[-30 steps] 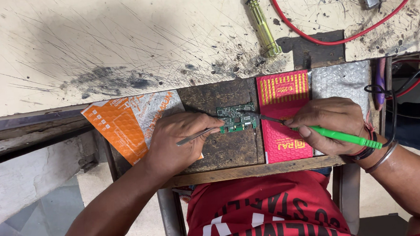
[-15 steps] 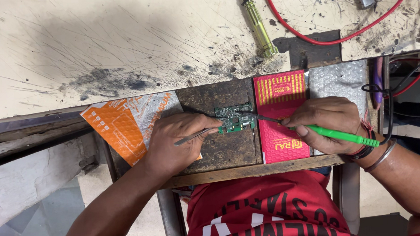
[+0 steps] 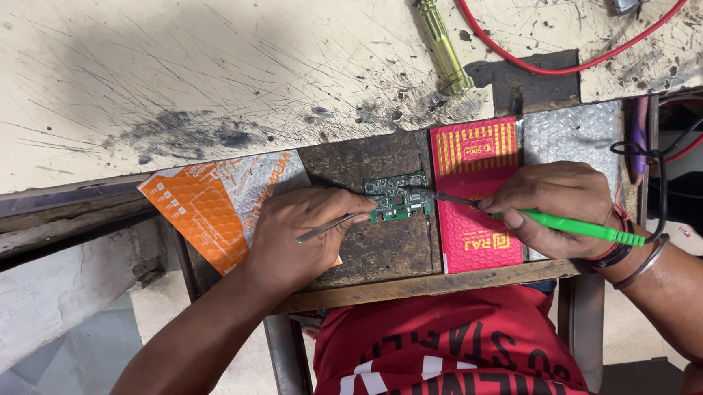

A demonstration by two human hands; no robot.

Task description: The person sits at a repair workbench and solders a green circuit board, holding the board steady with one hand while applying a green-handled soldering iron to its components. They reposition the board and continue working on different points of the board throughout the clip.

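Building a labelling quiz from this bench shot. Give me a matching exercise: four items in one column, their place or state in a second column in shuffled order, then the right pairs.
Items:
1. green circuit board
2. green-handled soldering iron
3. tweezers
4. yellow-green screwdriver

Places or states:
A. lying unheld on the scratched bench top, far from both hands
B. held in the left hand
C. flat on the dark wooden block, between the two hands
D. held in the right hand, tip pointing at the board

Pairs: 1-C, 2-D, 3-B, 4-A
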